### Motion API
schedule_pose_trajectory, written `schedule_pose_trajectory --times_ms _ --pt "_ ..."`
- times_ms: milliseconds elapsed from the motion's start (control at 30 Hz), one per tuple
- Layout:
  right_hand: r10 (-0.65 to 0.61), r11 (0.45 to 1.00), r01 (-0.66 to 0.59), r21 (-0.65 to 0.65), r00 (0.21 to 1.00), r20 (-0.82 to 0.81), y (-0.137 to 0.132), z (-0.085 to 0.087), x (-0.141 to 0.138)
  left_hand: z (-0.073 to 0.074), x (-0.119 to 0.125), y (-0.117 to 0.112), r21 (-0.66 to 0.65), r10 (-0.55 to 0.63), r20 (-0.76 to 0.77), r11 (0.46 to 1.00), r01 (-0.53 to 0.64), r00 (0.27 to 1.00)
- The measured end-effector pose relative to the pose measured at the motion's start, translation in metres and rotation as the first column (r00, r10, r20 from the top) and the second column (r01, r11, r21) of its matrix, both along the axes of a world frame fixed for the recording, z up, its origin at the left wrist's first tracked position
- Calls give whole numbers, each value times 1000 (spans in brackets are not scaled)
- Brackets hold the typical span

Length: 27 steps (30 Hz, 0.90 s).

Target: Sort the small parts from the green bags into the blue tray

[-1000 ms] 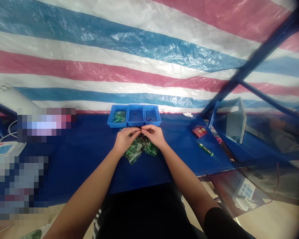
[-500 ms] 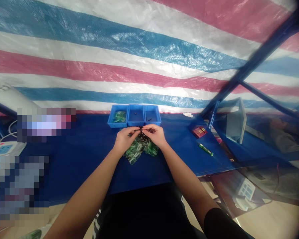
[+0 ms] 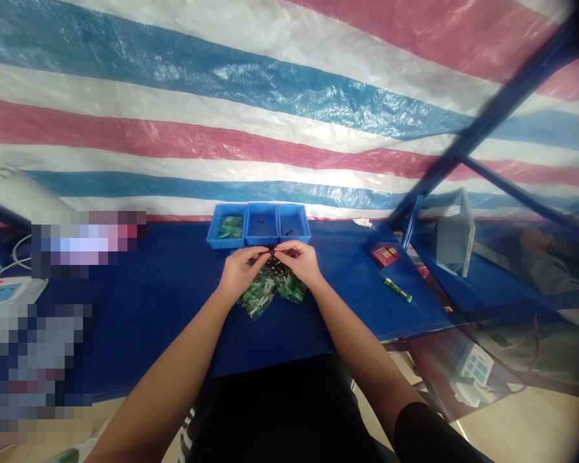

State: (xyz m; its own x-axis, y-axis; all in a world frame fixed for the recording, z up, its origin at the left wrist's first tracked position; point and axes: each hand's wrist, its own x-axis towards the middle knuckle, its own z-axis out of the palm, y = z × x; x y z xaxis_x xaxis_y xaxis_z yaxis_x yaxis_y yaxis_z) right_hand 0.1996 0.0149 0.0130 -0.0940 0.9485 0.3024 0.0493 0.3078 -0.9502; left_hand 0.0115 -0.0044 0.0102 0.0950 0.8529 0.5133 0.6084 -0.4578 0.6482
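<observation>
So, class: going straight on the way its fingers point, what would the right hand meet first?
Probably the small dark piece pinched between both hands, then the left hand; depth is unclear.

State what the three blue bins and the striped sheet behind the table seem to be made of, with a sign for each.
Blue bins: probably moulded plastic, matte, judging by uniform colour and thick even rims. Striped sheet: likely woven plastic tarpaulin, glossy, shown by fine weave grain and crinkled highlights.
</observation>
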Motion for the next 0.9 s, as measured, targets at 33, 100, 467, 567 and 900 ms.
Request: schedule_pose_trajectory --times_ms 33,100,467,567,900 --pt "-3 1000 3 -2 1000 -5 0 0 0 0 0 0 2 1 3 1000 -1 1000" --pt "-8 1000 8 -10 1000 -9 1 -1 0 0 0 0 5 1 3 1000 -1 1000" --pt "26 999 -28 -35 998 -55 1 -5 -1 -1 -1 0 2 12 -4 1000 -12 1000" --pt "13 999 -15 -41 999 -44 2 -5 -1 -1 -1 0 -8 9 -22 1000 -9 1000" --pt "34 999 -34 -4 999 8 0 -3 -2 -1 -1 0 10 34 -1 999 -34 999"
